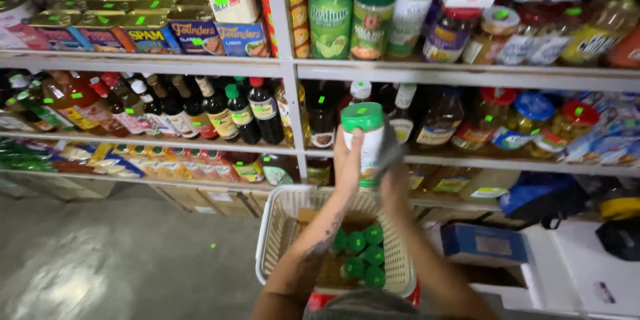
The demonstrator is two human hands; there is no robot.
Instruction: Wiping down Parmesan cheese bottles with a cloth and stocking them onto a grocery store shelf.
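Both hands are up at the middle shelf, closed around one jar (364,143) with a green lid; the left hand (347,160) wraps its left side with the fingers curled round, and the right hand (393,160) grips the right side, blurred, so how tightly it holds I cannot tell; the jar stands upright, in front of the shelf edge (467,163) and above the basket (283,227).

A slip looks possible, I judge: the jar is smooth and hangs in the air, so a loose grip could drop it onto the lids below or past the basket rim to the floor (133,260); the dark bottles (320,120) just behind it stand close together, and a knock from the jar or a knuckle could tip one off the shelf.

Counted: one jar in hand; about six green lids (363,253) showing in the basket, packed touching one another; one white basket, with something red under it that I cannot identify; three shelf levels in view, with tins (147,30) top left, tall green-capped bottles (373,7) top centre and a blue box (483,243) low on the right.
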